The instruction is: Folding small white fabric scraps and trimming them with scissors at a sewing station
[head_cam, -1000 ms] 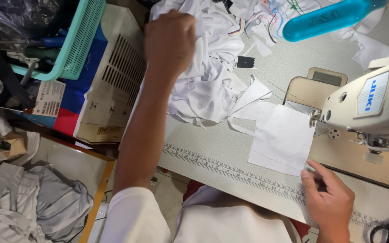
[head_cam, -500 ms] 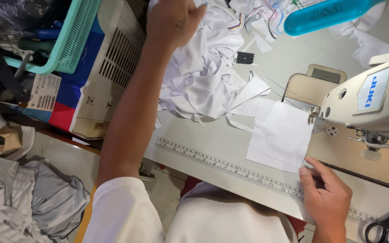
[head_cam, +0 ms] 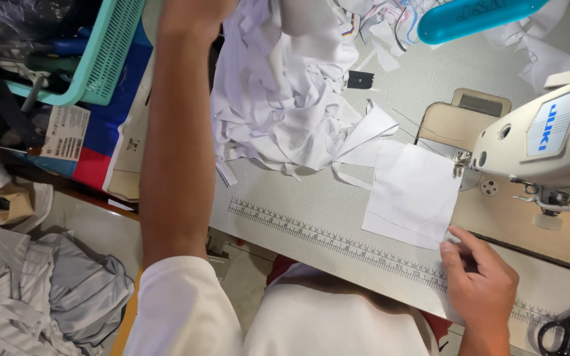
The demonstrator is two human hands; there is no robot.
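Desk (head_cam: 311,204): left hand (head_cam: 196,8) has stretched further over the scrap pile (head_cam: 285,99), grip unseen; right hand (head_cam: 479,280) still pins the white square (head_cam: 413,194).

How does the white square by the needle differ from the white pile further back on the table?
The white square piece lies flat, single and smooth-edged beside the sewing machine; the heap of white cloth is crumpled, larger and made of many scraps and strips. The right hand touches the square's near corner; the left arm reaches up past the heap, its hand out of view. Both are white fabric.
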